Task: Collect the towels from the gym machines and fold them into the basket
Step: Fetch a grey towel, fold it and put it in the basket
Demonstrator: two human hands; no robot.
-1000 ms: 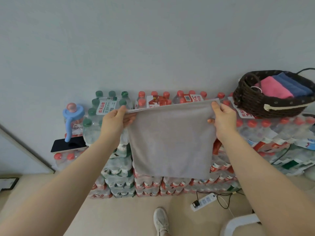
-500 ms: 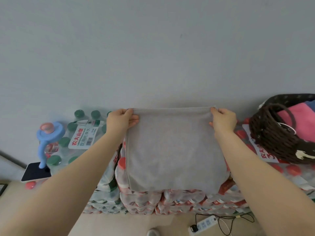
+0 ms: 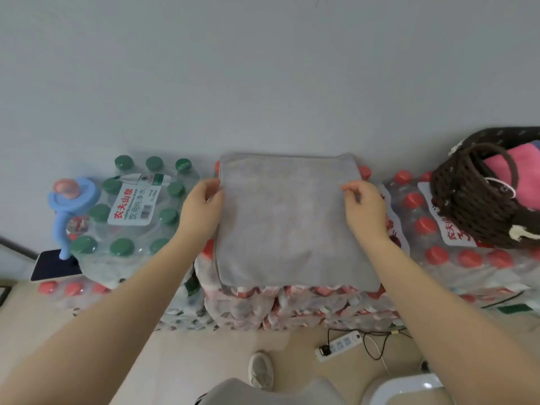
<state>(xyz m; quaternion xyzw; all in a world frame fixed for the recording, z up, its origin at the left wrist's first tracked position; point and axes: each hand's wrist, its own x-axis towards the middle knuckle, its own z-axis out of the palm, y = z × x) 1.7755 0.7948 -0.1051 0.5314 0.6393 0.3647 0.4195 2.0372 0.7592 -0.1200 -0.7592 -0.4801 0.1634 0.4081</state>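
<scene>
Folding grey towel point(image 3: 289, 220) flat on bottled-water packs point(image 3: 295, 305). Left hand point(image 3: 201, 211) and right hand point(image 3: 363, 209) pinching opposite edges, grip closed. Next: halve again, then basket point(image 3: 473, 211)

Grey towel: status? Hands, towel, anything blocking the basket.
Left hand and right hand pinch the grey towel at its side edges. Towel flat on the bottled-water packs, folded square. Basket to the right, pink towel inside; path clear.

Bare forearms, no sleeves — grey-white shoe point(image 3: 261, 370) (one visible).
</scene>
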